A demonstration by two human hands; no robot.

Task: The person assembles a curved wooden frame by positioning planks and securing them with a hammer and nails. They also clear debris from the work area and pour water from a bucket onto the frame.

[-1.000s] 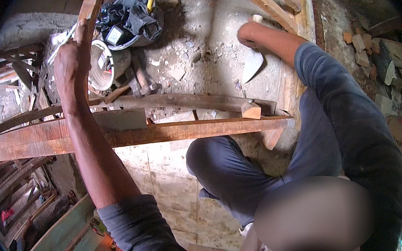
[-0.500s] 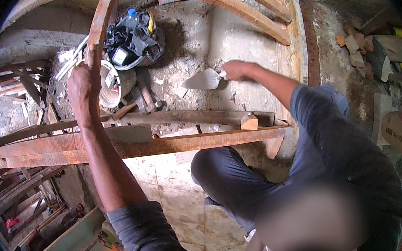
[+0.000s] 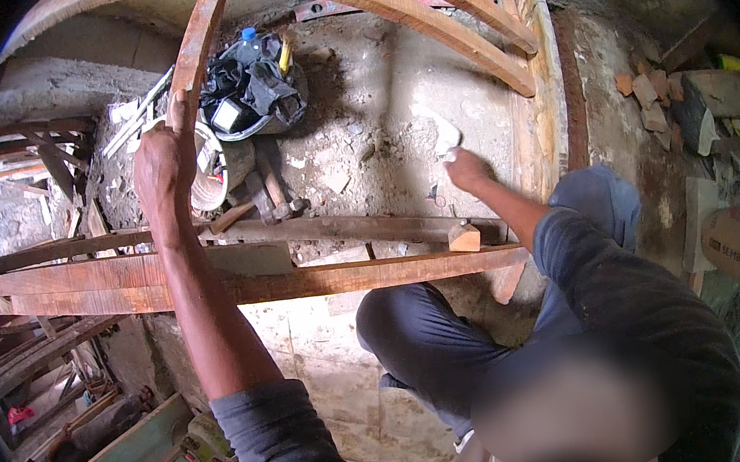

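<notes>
My left hand (image 3: 163,162) is closed round the lower part of an upright wooden bar (image 3: 199,46) of the frame, at the left. Over the dusty concrete floor, inside the frame, my right hand (image 3: 470,171) holds a trowel (image 3: 445,133) by its handle. The pale blade points away from me and is smeared by motion. Between my arms and the floor beyond runs a long wooden beam (image 3: 374,274). On a second plank behind it sits a small wooden block (image 3: 464,237), near my right forearm.
A white bucket (image 3: 222,179) stands beside my left hand, with a hammer (image 3: 271,183) next to it. Behind is a tub (image 3: 301,103) of dark bags and a blue-capped bottle (image 3: 248,34). Curved wooden ribs (image 3: 420,18) arch overhead; broken bricks (image 3: 644,92) lie right.
My right hand has moved down and slightly right with the trowel, whose blade has turned from pointing left to pointing away. My left hand keeps its hold; the view has shifted slightly.
</notes>
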